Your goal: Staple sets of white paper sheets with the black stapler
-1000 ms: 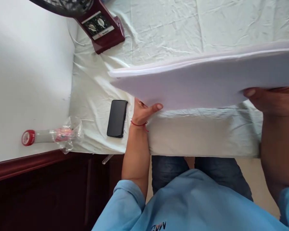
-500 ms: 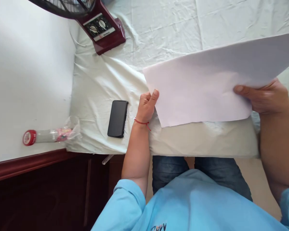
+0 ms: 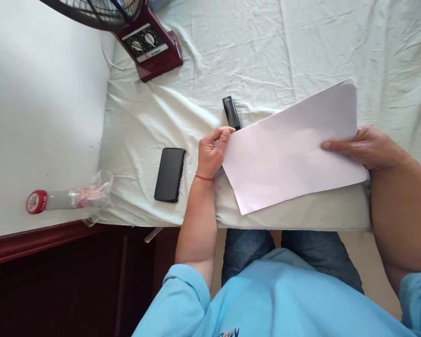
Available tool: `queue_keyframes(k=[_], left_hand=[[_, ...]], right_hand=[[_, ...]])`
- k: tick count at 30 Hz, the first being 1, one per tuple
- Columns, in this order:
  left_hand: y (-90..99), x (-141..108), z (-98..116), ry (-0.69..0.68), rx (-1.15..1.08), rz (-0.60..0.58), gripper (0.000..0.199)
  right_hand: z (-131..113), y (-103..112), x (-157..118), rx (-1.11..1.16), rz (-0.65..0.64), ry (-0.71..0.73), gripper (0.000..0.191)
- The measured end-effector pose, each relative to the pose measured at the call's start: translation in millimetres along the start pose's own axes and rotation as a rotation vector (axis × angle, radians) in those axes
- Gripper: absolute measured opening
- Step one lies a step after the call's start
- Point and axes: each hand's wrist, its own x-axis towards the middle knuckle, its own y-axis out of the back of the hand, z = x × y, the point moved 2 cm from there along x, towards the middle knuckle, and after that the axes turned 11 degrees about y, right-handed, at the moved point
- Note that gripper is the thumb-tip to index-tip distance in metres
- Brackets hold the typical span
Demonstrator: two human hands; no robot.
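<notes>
- The person is wearing a sky-blue short-sleeved shirt (image 3: 277,299).
- The left sleeve (image 3: 187,283) and right sleeve (image 3: 419,295) are matching it.
- Small dark lettering (image 3: 234,333) with some orange is marking its front.
- A thin red string bracelet (image 3: 205,178) is circling the left wrist (image 3: 207,171), one loose end dangling.
- Dark blue denim jeans (image 3: 247,250) are covering the thighs.

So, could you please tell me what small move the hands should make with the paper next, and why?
I would perhaps square up the layers of the paper: a second edge seems to peek out at its far right corner, and the left hand and right hand hold it near opposite ends, which should make evening it easy.
</notes>
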Motion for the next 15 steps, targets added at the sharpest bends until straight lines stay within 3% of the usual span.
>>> queue_keyframes(k=[8,13,15], left_hand=[[5.6,1.3,0.2,0.000,0.377,-0.137,0.032],[5.3,0.7,1.6,-0.019,0.464,-0.192,0.029],[4.6,0.7,1.8,-0.031,0.464,-0.207,0.029]], right_hand=[[-1.5,4.6,0.5,-0.030,-0.062,-0.003,0.051],[-6.9,4.3,1.3,-0.052,-0.089,0.038,0.058],[-10.6,4.5,2.2,-0.047,-0.029,0.116,0.057]])
